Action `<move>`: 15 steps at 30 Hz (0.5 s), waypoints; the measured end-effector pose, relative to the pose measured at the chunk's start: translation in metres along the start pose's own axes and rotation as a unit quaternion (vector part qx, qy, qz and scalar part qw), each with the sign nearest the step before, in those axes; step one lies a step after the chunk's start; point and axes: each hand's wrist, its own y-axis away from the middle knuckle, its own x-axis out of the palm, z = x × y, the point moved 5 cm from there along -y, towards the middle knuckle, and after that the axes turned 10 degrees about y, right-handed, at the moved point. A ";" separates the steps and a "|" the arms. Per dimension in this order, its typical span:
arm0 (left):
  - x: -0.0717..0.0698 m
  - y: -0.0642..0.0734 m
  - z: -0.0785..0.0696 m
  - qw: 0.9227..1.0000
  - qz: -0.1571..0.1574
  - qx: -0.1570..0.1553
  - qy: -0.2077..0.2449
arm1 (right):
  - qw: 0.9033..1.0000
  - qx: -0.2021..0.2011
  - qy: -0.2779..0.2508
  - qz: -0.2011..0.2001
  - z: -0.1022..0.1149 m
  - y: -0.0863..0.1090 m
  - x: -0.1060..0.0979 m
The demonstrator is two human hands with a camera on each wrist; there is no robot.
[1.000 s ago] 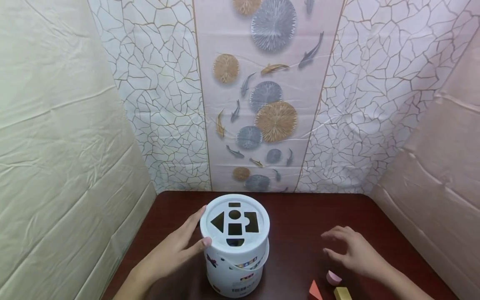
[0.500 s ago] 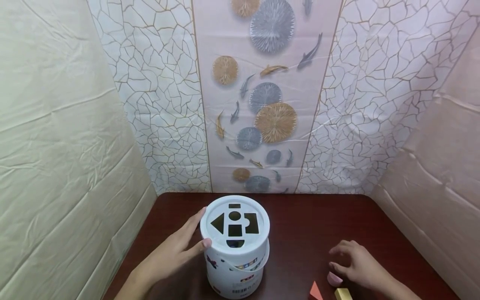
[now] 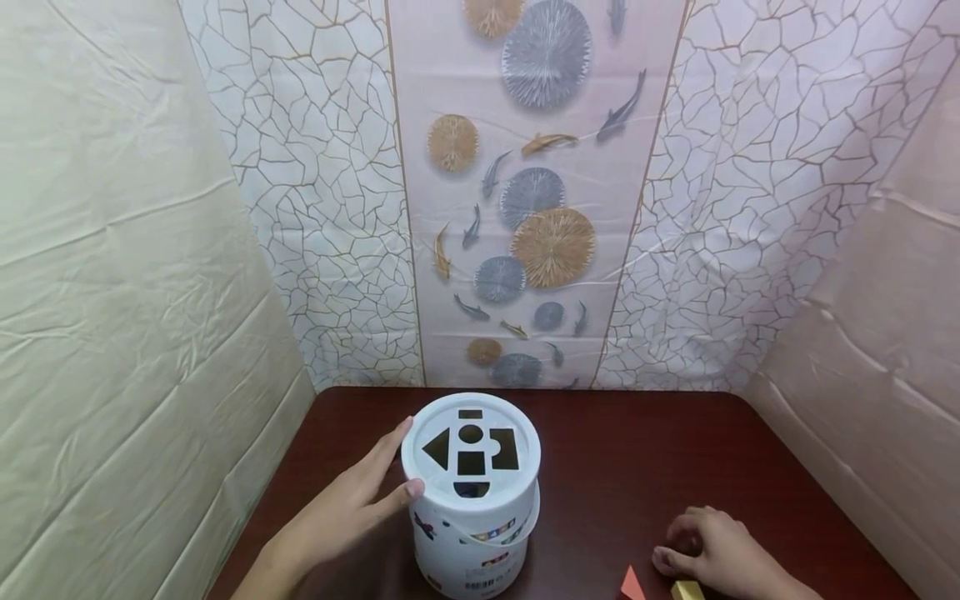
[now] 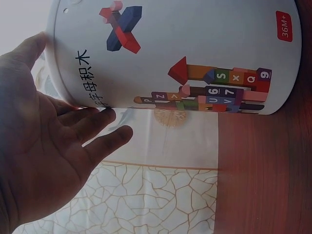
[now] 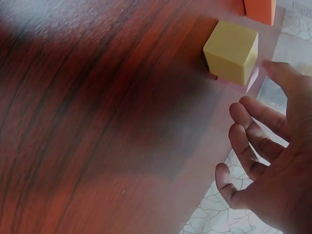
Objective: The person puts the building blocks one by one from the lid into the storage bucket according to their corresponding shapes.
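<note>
A white toy bucket [image 3: 468,562] stands upright, its lid [image 3: 513,490] cut with several shaped holes. My left hand [image 3: 348,504] rests against its left side, with thumb and fingers spread along the lid's rim. In the left wrist view those fingers are mostly straight beside printed pictures of blocks. Down at the table on the right, my right hand [image 3: 716,550] reaches over a pink half-round block [image 5: 252,83]. Thumb and loosely bent fingers are apart on either side of this block, which the hand hides in the head view. A yellow block [image 5: 229,51] lies right beside it.
An orange-red triangular block [image 3: 632,585] lies left of the yellow one, near the lower image edge. The dark red wooden table [image 3: 592,450] ends at a patterned cloth backdrop [image 3: 532,333]. Cloth walls [image 3: 862,375] flank both sides. A thin handle [image 3: 534,512] hangs on the bucket.
My right hand has come down and toward me, from above the pink block to right over it, covering it in the head view. The left hand and bucket have stayed put.
</note>
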 end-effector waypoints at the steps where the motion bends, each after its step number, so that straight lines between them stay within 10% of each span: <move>1: 0.000 0.000 0.000 1.000 0.001 -0.001 0.002 | 1.000 -0.001 -0.003 0.006 0.001 0.000 0.000; 8: 0.001 0.000 0.001 1.000 0.002 -0.006 0.007 | 0.999 -0.026 -0.029 0.009 0.007 -0.002 0.002; 15: 0.000 0.001 0.000 1.000 -0.001 -0.006 0.004 | 0.996 -0.054 0.008 -0.071 0.022 -0.002 -0.014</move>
